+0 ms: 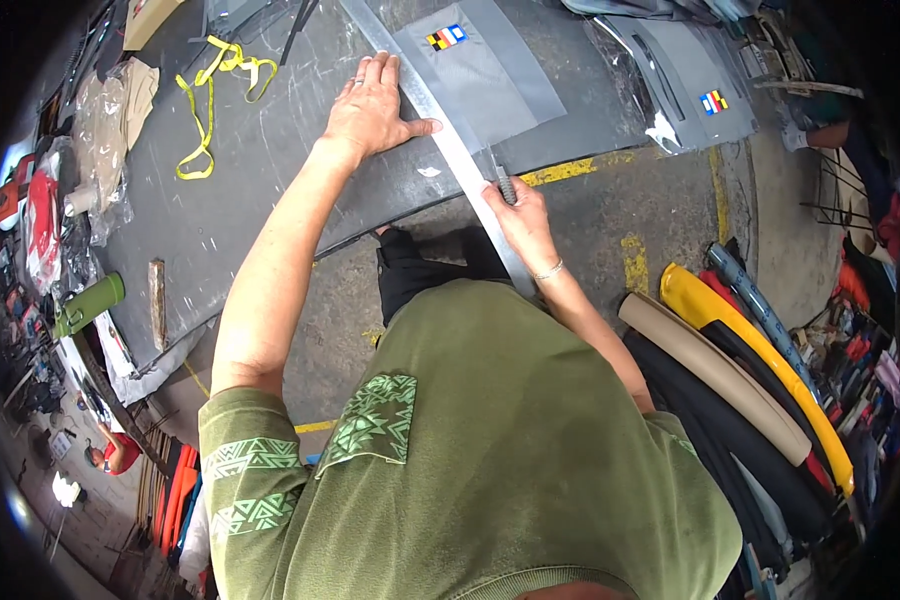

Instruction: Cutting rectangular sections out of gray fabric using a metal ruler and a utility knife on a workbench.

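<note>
A long metal straightedge (457, 152) lies at a slant over the dark work table and reaches past its front edge toward my body. My left hand (368, 112) presses down beside it, fingers stretched out and thumb spread across the metal. In my right hand (522, 218) is a craft knife (507, 186) with a dark ribbed handle, its thin tip toward the table edge. My right thumb touches the straightedge. Right of the metal lies a grey translucent sheet (480, 85) bearing a small multicoloured patch (447, 38).
A yellow strap (206, 125) lies loose on the table's left, near clear plastic bags (100, 130) and a wooden stick (157, 300). Another grey piece with a patch (712, 102) rests at the right end. Rolls of material (720, 375) lean at my right.
</note>
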### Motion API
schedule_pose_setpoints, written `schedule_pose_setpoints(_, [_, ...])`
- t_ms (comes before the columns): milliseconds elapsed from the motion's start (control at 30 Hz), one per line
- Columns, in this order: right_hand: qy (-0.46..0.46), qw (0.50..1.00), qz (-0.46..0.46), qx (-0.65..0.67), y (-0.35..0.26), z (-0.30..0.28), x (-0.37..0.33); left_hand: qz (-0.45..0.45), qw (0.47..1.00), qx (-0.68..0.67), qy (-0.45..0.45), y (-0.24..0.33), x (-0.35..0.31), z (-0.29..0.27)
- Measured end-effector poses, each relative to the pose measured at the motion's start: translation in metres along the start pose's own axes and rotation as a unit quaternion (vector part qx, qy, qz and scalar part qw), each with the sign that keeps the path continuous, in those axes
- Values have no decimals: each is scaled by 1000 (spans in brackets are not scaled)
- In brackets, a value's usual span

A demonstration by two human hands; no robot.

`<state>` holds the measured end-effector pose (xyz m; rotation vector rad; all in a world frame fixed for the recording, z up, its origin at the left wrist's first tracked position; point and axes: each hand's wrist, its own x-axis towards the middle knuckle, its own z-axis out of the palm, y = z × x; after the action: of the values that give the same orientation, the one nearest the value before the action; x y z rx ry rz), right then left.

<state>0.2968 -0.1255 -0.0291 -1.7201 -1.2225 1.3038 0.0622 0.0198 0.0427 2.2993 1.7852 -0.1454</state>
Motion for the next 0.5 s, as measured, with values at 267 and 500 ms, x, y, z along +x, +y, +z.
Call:
schedule_pose_setpoints(267, [15, 995, -28, -90, -33, -40, -16, -8, 998, 57, -31, 5, 4, -2])
schedule_pose_setpoints(500, [-58, 967, -234, -81, -87, -27, 17, -32, 992, 41, -115, 16, 9, -17])
